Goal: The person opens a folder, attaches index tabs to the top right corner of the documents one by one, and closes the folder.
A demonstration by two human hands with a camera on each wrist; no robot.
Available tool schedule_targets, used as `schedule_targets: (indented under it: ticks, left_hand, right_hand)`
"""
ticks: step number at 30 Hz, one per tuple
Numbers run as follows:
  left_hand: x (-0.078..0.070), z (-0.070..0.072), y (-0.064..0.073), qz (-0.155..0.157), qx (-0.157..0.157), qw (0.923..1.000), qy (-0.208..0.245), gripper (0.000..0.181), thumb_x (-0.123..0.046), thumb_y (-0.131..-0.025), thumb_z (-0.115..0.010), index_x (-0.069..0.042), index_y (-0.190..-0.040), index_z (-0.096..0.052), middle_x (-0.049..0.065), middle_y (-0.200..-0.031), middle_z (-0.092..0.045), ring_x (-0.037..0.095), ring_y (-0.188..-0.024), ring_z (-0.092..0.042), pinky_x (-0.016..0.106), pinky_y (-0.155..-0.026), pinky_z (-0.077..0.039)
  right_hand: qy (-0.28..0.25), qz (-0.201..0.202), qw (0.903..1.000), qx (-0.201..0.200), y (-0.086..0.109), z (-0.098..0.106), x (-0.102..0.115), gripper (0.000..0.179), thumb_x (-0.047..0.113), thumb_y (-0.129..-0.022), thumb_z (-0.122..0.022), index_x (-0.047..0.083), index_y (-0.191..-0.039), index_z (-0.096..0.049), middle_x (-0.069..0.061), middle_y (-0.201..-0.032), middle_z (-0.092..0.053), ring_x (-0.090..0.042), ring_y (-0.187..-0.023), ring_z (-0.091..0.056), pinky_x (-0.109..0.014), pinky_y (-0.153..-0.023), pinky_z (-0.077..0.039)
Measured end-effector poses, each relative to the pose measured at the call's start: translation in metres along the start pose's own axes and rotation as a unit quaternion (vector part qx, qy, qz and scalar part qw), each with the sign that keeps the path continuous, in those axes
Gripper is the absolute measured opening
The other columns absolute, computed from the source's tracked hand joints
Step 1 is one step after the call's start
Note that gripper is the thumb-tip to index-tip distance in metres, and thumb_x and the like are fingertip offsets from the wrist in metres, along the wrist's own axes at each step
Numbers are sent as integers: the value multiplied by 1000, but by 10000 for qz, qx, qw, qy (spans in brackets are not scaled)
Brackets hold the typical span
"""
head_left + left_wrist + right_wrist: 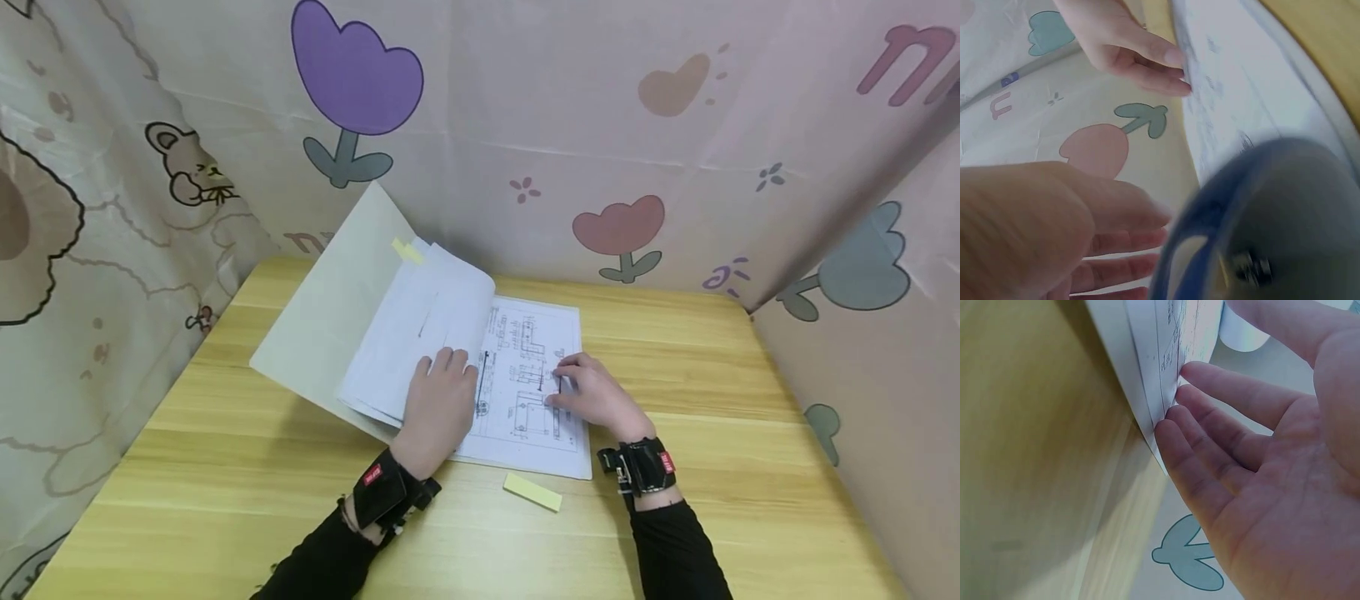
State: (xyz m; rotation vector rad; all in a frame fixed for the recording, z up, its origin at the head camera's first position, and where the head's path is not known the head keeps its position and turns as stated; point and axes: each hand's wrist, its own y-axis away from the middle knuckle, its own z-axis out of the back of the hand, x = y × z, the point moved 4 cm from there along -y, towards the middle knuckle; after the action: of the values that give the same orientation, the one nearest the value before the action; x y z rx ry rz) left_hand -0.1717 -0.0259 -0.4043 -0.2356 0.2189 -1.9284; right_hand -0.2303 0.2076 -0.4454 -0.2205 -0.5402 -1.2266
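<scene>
A booklet of technical drawings lies spread on the table, its pale cover tilted up at the left. Over the curled, turned pages lies my left hand, back upward, with fingers extended. In the left wrist view those pages bow up beside the fingers. My right hand reaches in from the right, its fingertips resting on the printed page. Seen from the right wrist, the fingers are lightly bent and spread, and nothing is gripped between them.
Just in front of the booklet lies a yellow strip pad. Yellow tabs stick to the top of the turned pages. The wooden table meets a printed curtain behind and at both sides.
</scene>
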Motion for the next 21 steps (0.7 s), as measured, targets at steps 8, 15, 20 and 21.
schedule_targets:
  ticks: [8,15,20,21]
  left_hand:
    - [-13,-14,-9,-175,795,9965,211,25,-22,-95,-72,-9,-116,-78,5,-136,-65,29,-145,-43,53,-120,-33]
    - [-5,-16,-5,36,964,9950,265,18,-18,-95,-72,-8,-108,-79,7,-137,-61,32,-141,-42,56,-120,-31]
    - [-1,-15,-5,74,1004,9944,321,26,-20,-89,-80,-5,-110,-77,10,-136,-59,32,-128,-49,54,-113,-39]
    - [0,-15,-5,74,1024,9942,326,29,-21,-88,-81,-5,-111,-77,11,-137,-58,32,-127,-49,53,-111,-41]
  right_hand:
    - [-55,34,9999,-82,0,-1,1,58,27,-90,-82,-4,-136,-64,-20,-147,-51,-39,-136,-48,-55,-111,-44]
    - [28,75,10000,-52,0,-1,2,59,24,-89,-82,-6,-137,-63,-22,-148,-51,-41,-136,-48,-57,-112,-43]
    - [109,207,9996,-144,4,0,6,57,24,-90,-82,-4,-136,-64,-22,-141,-57,-39,-128,-56,-55,-108,-48]
    - [108,234,9996,-149,6,0,7,56,23,-90,-82,-3,-135,-65,-20,-137,-60,-37,-123,-59,-53,-105,-50]
